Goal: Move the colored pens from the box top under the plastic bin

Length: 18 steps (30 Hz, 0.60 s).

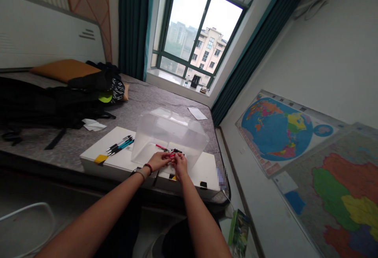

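Note:
My left hand (160, 159), with a watch and bands at its wrist, meets my right hand (180, 165) at the open front of a clear plastic bin (170, 126) lying on its side. The fingers of both are closed on a small red pen part (172, 155), mostly covered by the fingertips. Just behind them in the bin lie a red pen piece (160, 147) and several dark pen parts (176, 151), too small to tell apart. To the left, several black and teal pens (121, 146) rest in a row on a white box (97, 148).
The white boxes stand at the edge of a grey mattress (153, 94). Behind are a crumpled tissue (93, 125), a sheet of paper (197, 113), a black bag (50, 102) and an orange cushion (65, 70). A wall with maps (277, 128) borders the right side.

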Each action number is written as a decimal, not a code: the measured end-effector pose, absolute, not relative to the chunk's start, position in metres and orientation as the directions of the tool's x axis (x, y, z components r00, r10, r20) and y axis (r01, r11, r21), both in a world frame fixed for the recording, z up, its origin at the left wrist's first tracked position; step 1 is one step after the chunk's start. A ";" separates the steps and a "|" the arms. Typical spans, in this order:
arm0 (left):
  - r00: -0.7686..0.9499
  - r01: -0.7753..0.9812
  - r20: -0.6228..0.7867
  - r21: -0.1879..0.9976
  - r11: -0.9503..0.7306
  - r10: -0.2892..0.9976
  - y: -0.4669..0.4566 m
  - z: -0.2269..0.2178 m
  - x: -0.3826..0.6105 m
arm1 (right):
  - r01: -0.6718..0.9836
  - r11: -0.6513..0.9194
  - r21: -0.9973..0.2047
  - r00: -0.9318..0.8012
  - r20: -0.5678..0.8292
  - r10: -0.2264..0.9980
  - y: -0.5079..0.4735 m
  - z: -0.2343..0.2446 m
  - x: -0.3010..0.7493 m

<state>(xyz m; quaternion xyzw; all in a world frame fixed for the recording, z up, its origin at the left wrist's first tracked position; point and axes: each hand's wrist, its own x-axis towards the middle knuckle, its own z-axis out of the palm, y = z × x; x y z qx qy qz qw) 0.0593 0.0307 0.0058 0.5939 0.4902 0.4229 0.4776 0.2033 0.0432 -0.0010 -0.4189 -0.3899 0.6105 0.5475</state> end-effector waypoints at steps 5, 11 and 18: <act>0.133 0.157 0.037 0.986 -0.058 0.990 0.034 0.000 0.059 | -0.304 -0.089 -0.949 -0.047 -0.079 0.996 0.047 -0.009 0.204; 0.041 0.135 0.097 0.986 -0.102 0.994 0.036 -0.004 0.060 | -0.129 -0.001 -0.992 -0.064 0.008 0.998 0.051 -0.008 0.197; -0.093 -0.018 0.071 0.997 -0.073 0.993 0.037 -0.003 0.055 | 0.110 0.104 -0.988 -0.120 0.091 0.989 0.049 0.024 0.194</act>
